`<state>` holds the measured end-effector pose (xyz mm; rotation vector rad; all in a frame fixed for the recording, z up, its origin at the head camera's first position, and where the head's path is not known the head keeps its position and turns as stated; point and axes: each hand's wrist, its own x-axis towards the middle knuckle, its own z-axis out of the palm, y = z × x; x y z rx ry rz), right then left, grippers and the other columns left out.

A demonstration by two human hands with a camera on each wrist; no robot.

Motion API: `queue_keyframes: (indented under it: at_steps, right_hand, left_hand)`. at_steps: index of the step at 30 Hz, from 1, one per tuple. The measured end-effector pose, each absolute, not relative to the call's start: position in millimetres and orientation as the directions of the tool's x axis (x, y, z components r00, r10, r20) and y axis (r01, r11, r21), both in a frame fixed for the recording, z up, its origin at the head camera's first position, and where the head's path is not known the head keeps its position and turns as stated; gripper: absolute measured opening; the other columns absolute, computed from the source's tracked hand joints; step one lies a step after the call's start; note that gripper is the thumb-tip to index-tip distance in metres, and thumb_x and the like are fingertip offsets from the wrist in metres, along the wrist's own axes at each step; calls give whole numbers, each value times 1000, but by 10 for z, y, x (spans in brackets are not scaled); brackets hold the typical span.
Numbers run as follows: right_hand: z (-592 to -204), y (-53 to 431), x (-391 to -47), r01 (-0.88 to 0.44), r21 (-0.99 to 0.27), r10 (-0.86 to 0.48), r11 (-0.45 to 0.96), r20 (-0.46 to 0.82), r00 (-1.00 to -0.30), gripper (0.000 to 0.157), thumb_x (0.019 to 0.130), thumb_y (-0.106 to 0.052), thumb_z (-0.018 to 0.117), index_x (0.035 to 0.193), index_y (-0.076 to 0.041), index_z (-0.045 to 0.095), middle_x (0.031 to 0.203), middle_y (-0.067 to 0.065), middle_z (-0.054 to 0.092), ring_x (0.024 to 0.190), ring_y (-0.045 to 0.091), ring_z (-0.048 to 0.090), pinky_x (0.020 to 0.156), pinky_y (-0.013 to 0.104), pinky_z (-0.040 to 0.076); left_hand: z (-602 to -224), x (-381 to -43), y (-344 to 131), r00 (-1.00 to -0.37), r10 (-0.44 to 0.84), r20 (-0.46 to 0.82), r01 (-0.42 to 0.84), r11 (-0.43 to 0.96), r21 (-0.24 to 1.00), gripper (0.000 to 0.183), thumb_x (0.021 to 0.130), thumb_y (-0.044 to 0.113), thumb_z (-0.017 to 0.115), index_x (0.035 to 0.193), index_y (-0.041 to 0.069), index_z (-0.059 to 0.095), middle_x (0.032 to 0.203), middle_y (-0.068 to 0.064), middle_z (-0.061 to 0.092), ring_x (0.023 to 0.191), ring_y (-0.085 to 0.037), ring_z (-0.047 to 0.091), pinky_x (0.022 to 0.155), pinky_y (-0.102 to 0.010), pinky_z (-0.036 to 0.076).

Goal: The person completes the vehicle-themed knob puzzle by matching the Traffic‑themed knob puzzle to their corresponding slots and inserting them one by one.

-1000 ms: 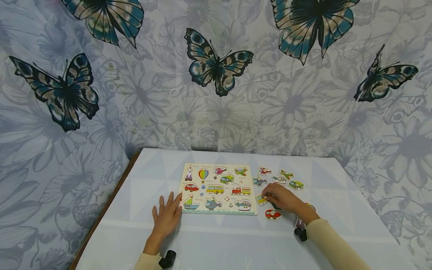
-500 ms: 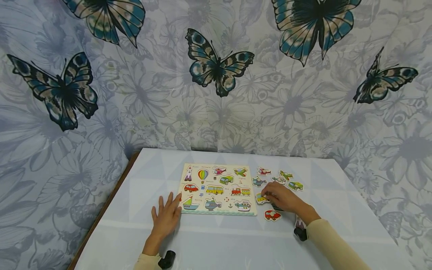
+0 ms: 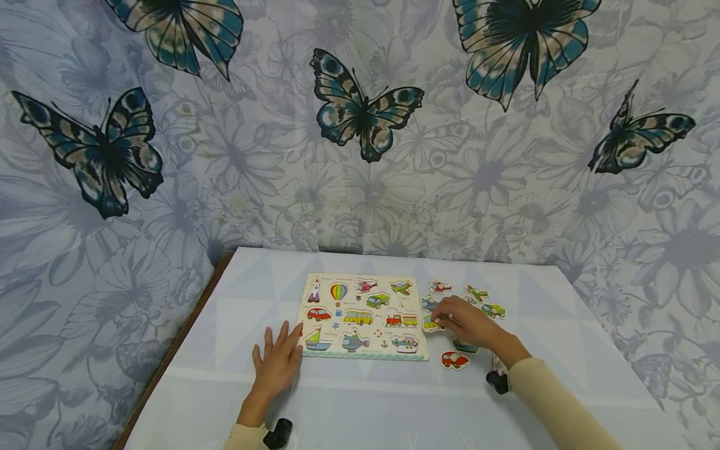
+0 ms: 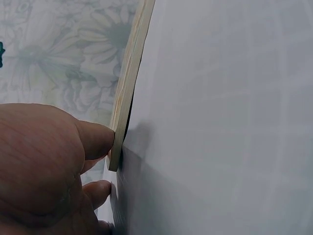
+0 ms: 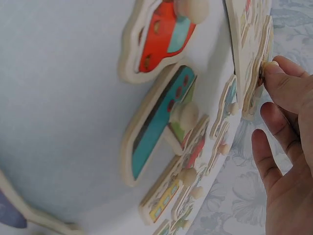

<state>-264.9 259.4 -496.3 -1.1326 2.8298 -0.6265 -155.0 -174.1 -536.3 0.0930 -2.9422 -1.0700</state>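
In the head view my right hand [image 3: 464, 322] pinches a yellow bus-like puzzle piece [image 3: 429, 324] just off the right edge of the puzzle board [image 3: 377, 351]. The right wrist view has thumb and finger on that piece's knob, with the piece [image 5: 252, 95] raised on edge. My left hand [image 3: 277, 362] lies with spread fingers at the board's lower left edge; in the left wrist view its thumb touches the wooden edge [image 4: 128, 88]. A red car piece [image 3: 454, 360] and a teal boat piece [image 5: 159, 125] lie near the right hand.
Right of the board lie a pink helicopter piece [image 3: 439, 285], a green airplane piece [image 3: 477, 292], a green car piece [image 3: 492, 310] and a blue piece [image 3: 429, 304]. A train piece [image 5: 164, 200] shows in the right wrist view. Behind the white table [image 3: 360, 406] hangs a butterfly-print backdrop [image 3: 365, 206].
My right hand has moved slightly up and left with the yellow piece, uncovering more of the boat piece and covering part of the blue one. The left hand stays in place.
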Motion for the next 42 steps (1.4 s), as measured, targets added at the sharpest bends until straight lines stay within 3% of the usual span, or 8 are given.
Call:
queue_keyframes:
  at_steps: [10, 25, 35, 42]
  right_hand:
    - [-4876, 2363, -2714, -662, -398, -678, 635, 122, -725, 13, 98, -17, 65, 108, -23, 71, 105, -12, 64, 95, 6, 57, 83, 33, 50]
    - [-4900, 2006, -2809, -684, -430, -721, 589, 102, -686, 16, 99, -16, 63, 111, -22, 70, 109, -10, 64, 103, 10, 58, 88, 35, 50]
    - [-4925, 1670, -2892, -713, -451, -761, 537, 105, -640, 16, 99, -12, 62, 112, -16, 69, 109, -4, 67, 101, 14, 60, 90, 37, 51]
    - [-5003, 1441, -2978, -738, -418, -779, 531, 103, -619, 14, 99, -14, 62, 110, -17, 70, 103, -5, 66, 91, 10, 56, 89, 36, 49]
  left_hand:
    - [-5406, -1557, -1735, -997, -66, 41, -24, 759, 651, 49, 100, 18, 53, 148, 8, 48, 158, -32, 28, 147, -61, 3, 108, -78, -4]
    - [-5380, -1566, -1727, -997, -72, -14, -64, 768, 638, 49, 102, 19, 52, 150, 11, 46, 161, -28, 26, 148, -58, 1, 109, -77, -5]
    - [-5421, -1575, -1749, -997, -71, -34, -76, 763, 642, 50, 102, 19, 50, 151, 11, 44, 162, -28, 23, 149, -58, -2, 110, -76, -8]
    - [-5438, -1585, -1751, -997, -72, -37, -79, 765, 639, 50, 102, 19, 51, 151, 11, 44, 162, -28, 23, 148, -58, -2, 109, -76, -8]
